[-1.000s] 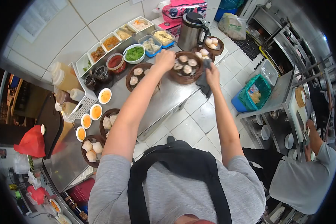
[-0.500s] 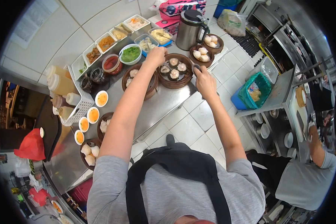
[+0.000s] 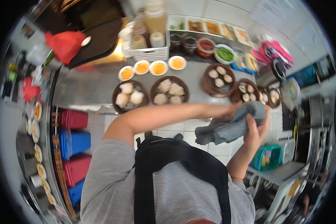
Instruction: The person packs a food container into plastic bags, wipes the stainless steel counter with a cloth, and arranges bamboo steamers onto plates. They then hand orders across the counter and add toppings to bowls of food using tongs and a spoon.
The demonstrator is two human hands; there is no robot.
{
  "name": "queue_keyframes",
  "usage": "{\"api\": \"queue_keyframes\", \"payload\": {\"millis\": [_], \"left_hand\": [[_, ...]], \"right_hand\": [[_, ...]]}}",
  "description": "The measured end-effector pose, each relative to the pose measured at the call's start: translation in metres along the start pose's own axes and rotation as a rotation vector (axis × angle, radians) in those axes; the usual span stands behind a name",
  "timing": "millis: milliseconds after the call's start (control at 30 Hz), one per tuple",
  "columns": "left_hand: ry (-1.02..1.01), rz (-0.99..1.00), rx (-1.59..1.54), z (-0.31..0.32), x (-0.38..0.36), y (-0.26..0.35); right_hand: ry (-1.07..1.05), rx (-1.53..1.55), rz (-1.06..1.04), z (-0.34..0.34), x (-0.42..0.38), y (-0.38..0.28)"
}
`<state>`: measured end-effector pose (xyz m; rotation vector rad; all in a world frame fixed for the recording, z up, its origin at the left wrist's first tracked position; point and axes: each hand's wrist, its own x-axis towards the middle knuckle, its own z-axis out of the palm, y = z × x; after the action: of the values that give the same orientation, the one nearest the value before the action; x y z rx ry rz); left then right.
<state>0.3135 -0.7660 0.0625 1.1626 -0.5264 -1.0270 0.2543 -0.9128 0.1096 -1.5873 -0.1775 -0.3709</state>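
A grey cloth (image 3: pixel 227 128) hangs bunched between my hands, in front of the counter edge. My right hand (image 3: pixel 257 128) grips its right end, thumb pressed on the fabric. At the cloth's upper edge is my left hand (image 3: pixel 235 108), closed on it with the fingers partly hidden by the folds. Just beyond my hands stands a bamboo steamer basket with topped dumplings (image 3: pixel 247 87). To its left is another steamer of dumplings (image 3: pixel 217 79). Further left sit a steamer of pale pleated dumplings (image 3: pixel 170 89) and one with rounder white pieces (image 3: pixel 130 93).
Small bowls of orange filling (image 3: pixel 158 68) line the counter (image 3: pixel 89 84). Behind them are a white basket of bottles (image 3: pixel 150 55), a bowl of chopped greens (image 3: pixel 224 54) and a steel jug (image 3: pixel 267 74). A teal-lined bin (image 3: pixel 267 156) stands at right, coloured tubs (image 3: pixel 76 143) at left.
My view has swung left along the counter. Both hands have left the steamer of topped dumplings and come back toward me, now with the grey cloth spread between them.
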Motion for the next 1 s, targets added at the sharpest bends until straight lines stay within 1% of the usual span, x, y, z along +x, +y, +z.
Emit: {"api": "queue_keyframes", "payload": {"millis": [33, 67, 100, 167, 200, 233, 267, 300, 333, 367, 400, 433, 467, 533, 567, 600, 633, 667, 700, 767, 800, 833, 900, 967, 1000], "left_hand": [[-0.029, -0.009, -0.129, 0.002, -0.031, -0.012], [0.024, 0.006, 0.083, 0.001, -0.068, -0.008], [0.072, 0.006, 0.294, 0.002, -0.109, -0.001], [0.465, 0.279, 0.327, 0.013, -0.188, 0.006], [0.627, 0.350, 0.543, 0.011, -0.226, 0.016], [0.773, 0.461, 0.567, 0.011, -0.258, 0.012], [0.970, 0.451, 0.711, 0.012, -0.290, 0.012], [1.100, 0.446, 0.796, 0.011, -0.316, 0.011], [1.231, 0.442, 0.879, 0.007, -0.339, 0.011], [1.285, 0.458, 0.737, -0.003, -0.358, 0.008], [1.434, 0.381, 0.741, -0.015, -0.374, 0.007], [1.518, 0.377, 0.747, -0.038, -0.392, 0.001], [1.607, 0.369, 0.748, -0.067, -0.407, -0.007], [1.698, 0.429, 0.970, -0.126, -0.428, -0.024], [1.667, 0.292, 1.079, -0.162, -0.442, -0.038], [1.627, 0.153, 1.180, -0.197, -0.452, -0.056], [1.604, 0.046, 1.156, -0.232, -0.453, -0.078], [1.579, -0.057, 1.130, -0.255, -0.453, -0.098], [1.579, -0.057, 1.116, -0.255, -0.446, -0.111], [1.693, -0.416, 1.392, -0.239, -0.414, -0.135], [1.677, -0.389, 1.466, -0.235, -0.411, -0.143], [1.665, -0.387, 1.456, -0.233, -0.410, -0.144], [1.705, -0.316, 1.387, -0.233, -0.410, -0.138], [1.692, -0.298, 1.395, -0.233, -0.411, -0.140], [1.696, -0.288, 1.409, -0.234, -0.412, -0.140]], "right_hand": [[-0.049, 0.047, -0.072, 0.005, 0.005, 0.000], [-0.167, -0.021, -0.084, 0.013, 0.009, -0.001], [-0.200, 0.000, -0.088, 0.031, 0.015, -0.003], [-0.626, 0.065, -0.173, 0.076, 0.041, -0.005], [-0.615, 0.096, -0.142, 0.103, 0.055, 0.003], [-0.589, 0.118, -0.112, 0.133, 0.072, 0.019], [-0.507, 0.175, -0.041, 0.166, 0.090, 0.039], [-0.410, -0.015, -0.149, 0.191, 0.117, 0.081], [-0.317, -0.437, -0.445, 0.214, 0.141, 0.112], [-0.323, -0.467, -0.443, 0.236, 0.161, 0.146], [-0.362, -0.642, -0.356, 0.253, 0.175, 0.165], [-0.492, -0.660, -0.234, 0.268, 0.183, 0.166], [-0.430, -0.745, -0.191, 0.283, 0.182, 0.170], [-0.327, -0.865, -0.080, 0.303, 0.170, 0.163], [-0.283, -0.904, -0.011, 0.308, 0.164, 0.152], [-0.267, -0.894, -0.090, 0.308, 0.163, 0.155], [-0.213, -0.928, -0.276, 0.308, 0.173, 0.175], [-0.254, -0.670, -0.224, 0.300, 0.173, 0.168], [-0.290, -0.414, -0.170, 0.296, 0.170, 0.151], [-0.170, -0.144, -0.282, 0.289, 0.148, 0.094], [-0.174, -0.232, -0.338, 0.276, 0.146, 0.076], [-0.175, -0.317, -0.394, 0.263, 0.143, 0.059], [-0.248, -0.257, -0.325, 0.254, 0.112, 0.004], [-0.263, -0.257, -0.280, 0.245, 0.080, -0.013], [-0.390, -0.211, -0.167, 0.242, 0.063, -0.014]]}}
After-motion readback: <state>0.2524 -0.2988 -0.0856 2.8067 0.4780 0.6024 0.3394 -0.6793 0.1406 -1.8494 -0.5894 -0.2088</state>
